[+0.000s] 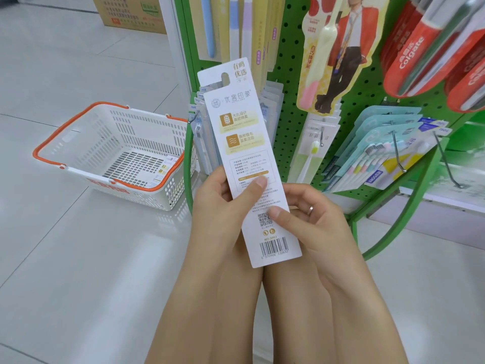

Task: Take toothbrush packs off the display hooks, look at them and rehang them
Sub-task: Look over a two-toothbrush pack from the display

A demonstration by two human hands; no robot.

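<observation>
- Head cam: we hold one toothbrush pack (245,153) w/ both hands, off its hook, back side facing us – printed text, QR code, barcode near the bottom; hang hole at the top edge.
- Left hand (223,206) grips the pack's left edge, thumb pressed across the front at mid-height, fingers curled behind.
- Right hand (312,222) grips the lower right edge, thumb on the card by the QR code, fingers behind; ring on one finger.
- Pack is tilted slightly, top leaning left, held in front of the green pegboard rack (288,122).
- Behind it, more white packs (203,132) hang on the hooks; to the right, a yellow brush pack (315,143), teal multi-packs (378,148), red Colgate packs (420,48) up top.
- One bare hook (446,164) sticks out at far right.
- White shopping basket (115,153) w/ orange handles sits on the tiled floor (78,258) left of the rack; cardboard box (128,11) further back.
</observation>
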